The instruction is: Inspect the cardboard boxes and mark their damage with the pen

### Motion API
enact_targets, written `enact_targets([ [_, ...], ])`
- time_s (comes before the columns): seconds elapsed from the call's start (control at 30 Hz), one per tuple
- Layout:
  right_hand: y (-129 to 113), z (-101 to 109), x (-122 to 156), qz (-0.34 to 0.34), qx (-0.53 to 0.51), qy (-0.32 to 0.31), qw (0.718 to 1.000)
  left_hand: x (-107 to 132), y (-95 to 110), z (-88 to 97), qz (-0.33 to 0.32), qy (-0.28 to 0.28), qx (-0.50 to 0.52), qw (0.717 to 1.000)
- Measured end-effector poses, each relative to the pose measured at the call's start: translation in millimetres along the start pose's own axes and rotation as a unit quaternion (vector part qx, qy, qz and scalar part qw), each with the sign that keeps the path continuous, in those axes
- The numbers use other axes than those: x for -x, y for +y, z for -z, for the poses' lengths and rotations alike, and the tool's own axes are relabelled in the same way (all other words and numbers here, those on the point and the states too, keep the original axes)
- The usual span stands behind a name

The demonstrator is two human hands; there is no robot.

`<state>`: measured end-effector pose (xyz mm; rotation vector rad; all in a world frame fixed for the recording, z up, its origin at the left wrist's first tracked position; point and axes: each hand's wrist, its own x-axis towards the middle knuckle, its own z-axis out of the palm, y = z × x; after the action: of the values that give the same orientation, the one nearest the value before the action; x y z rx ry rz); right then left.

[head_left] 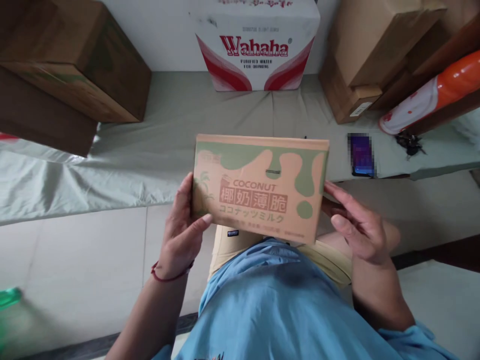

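Observation:
I hold a flat cardboard box (258, 187) printed "COCONUT" with green splashes in front of my body, above my lap. My left hand (183, 230) grips its left edge, thumb on the printed face and fingers behind. My right hand (356, 225) supports the right edge, fingers stretched along the side and partly hidden behind the box. A red cord circles my left wrist.
A grey-green cloth (112, 165) covers the low surface ahead. On it stand a white and red Wahaha carton (258, 47), brown cartons at the left (71, 65) and right (360, 65), a phone (362, 155) and an orange and white roll (431, 95).

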<state>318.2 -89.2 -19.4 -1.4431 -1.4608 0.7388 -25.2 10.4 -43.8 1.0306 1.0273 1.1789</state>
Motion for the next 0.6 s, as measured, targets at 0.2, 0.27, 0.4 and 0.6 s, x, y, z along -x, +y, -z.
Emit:
enact_targets([
  [0.2, -19.0, -13.7, -17.6, 0.101, 0.065, -0.058, 0.991, 3.6, -5.5, 4.7, 0.063, 0.013, 0.058, 0.996],
  [0.27, -21.4, -13.8, -21.0, 0.110, 0.069, -0.059, 0.990, 6.8, -5.3, 4.7, 0.074, 0.009, 0.069, 0.995],
  [0.4, -21.9, -9.4, -23.7, 0.068, 0.029, -0.069, 0.995, 10.4, -0.7, 5.0, 0.087, -0.015, 0.094, 0.992],
  [0.6, -10.9, -9.2, -23.7, 0.014, -0.018, -0.077, 0.997, 10.8, 11.5, 5.2, 0.048, -0.009, 0.101, 0.994],
])
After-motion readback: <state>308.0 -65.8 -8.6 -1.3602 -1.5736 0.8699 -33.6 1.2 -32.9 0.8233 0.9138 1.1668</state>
